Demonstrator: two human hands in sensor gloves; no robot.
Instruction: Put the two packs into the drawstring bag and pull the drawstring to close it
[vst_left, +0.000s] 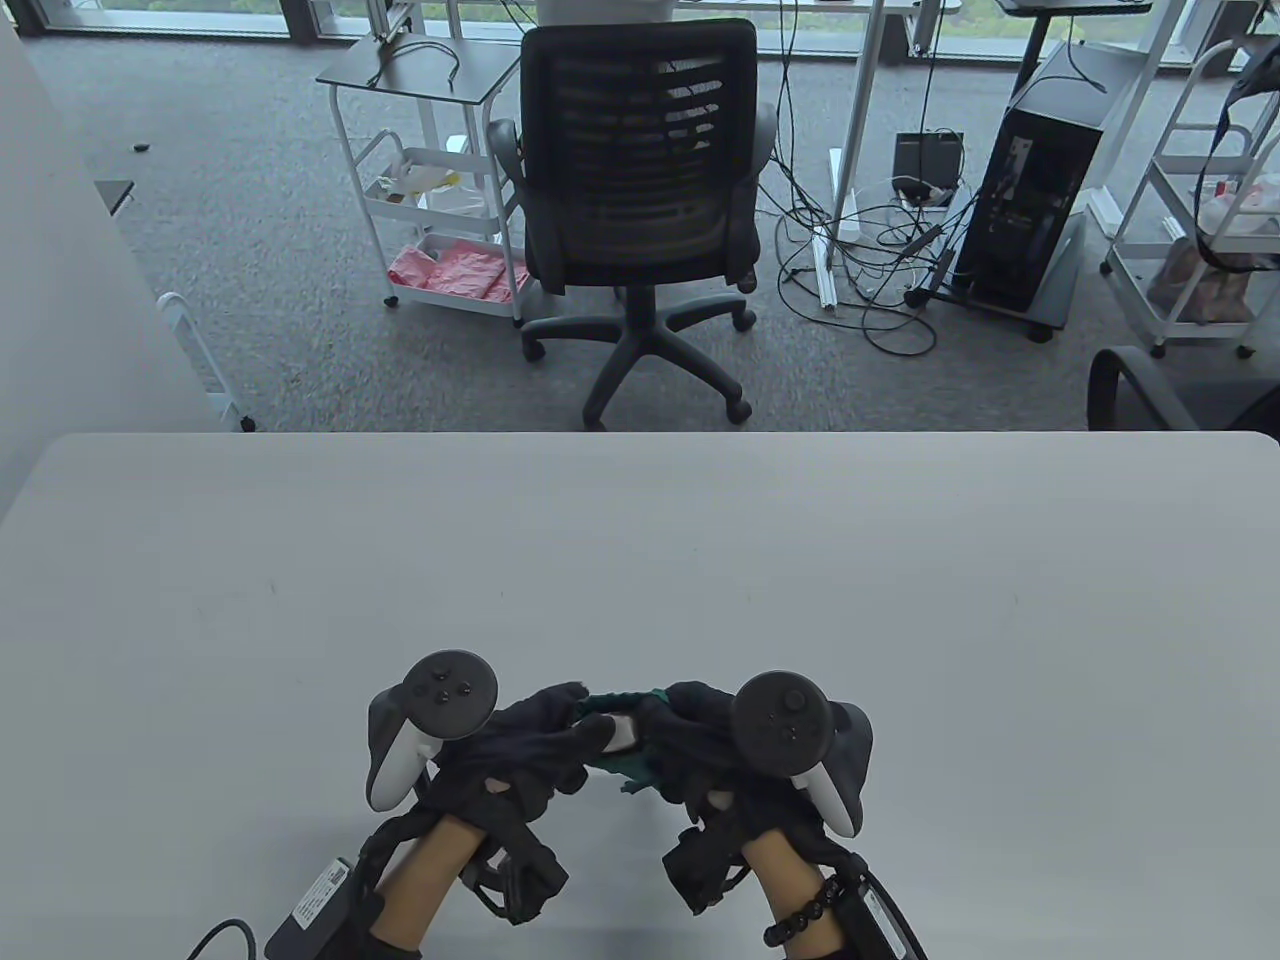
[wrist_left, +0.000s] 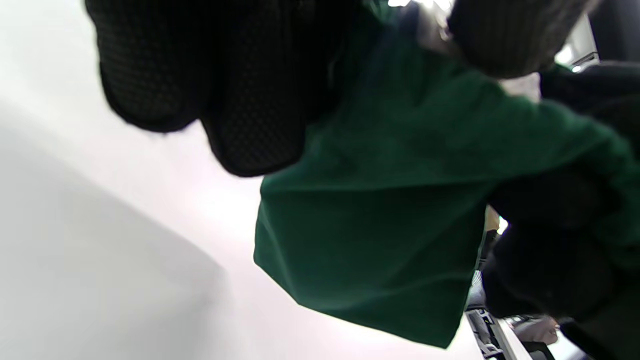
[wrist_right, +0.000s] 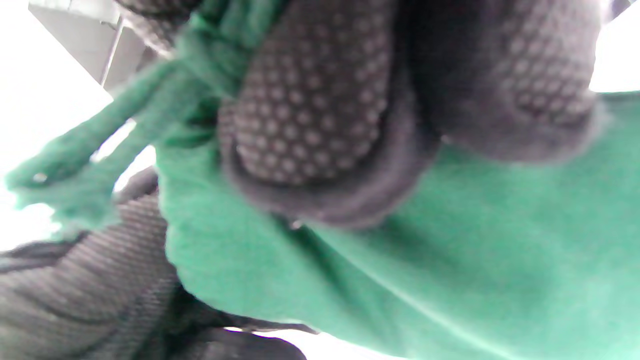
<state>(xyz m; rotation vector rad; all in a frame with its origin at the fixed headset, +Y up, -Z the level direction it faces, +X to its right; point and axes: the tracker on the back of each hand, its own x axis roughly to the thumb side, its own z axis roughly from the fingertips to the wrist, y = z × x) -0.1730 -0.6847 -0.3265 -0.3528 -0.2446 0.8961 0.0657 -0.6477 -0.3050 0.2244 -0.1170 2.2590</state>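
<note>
Drawstring bag (vst_left: 618, 735), a green cloth one, hangs between the two gloved hands just above the near edge of the table (vst_left: 640, 560), held up off the surface rather than lying on it. A pale thing shows at its mouth in the table view, probably one of the packs; I cannot tell whether both are inside. The left hand (vst_left: 520, 745) curls its fingers (wrist_left: 235, 100) over the bag's upper edge, likely to steady the mouth while the cloth body sags below it. The right hand (vst_left: 700, 740) pinches the gathered top from the other side, dotted fingertips (wrist_right: 310, 115) pressed into the fabric. Beside them the drawstring (wrist_right: 75, 160) trails out loose with a frayed end, so the closing pull looks not yet done. Holding the bag from both sides seems meant to keep the opening under control before the cord is tugged. Beyond the table stand an office chair (vst_left: 640, 200) and a computer tower (vst_left: 1040, 190) on the carpet.
</note>
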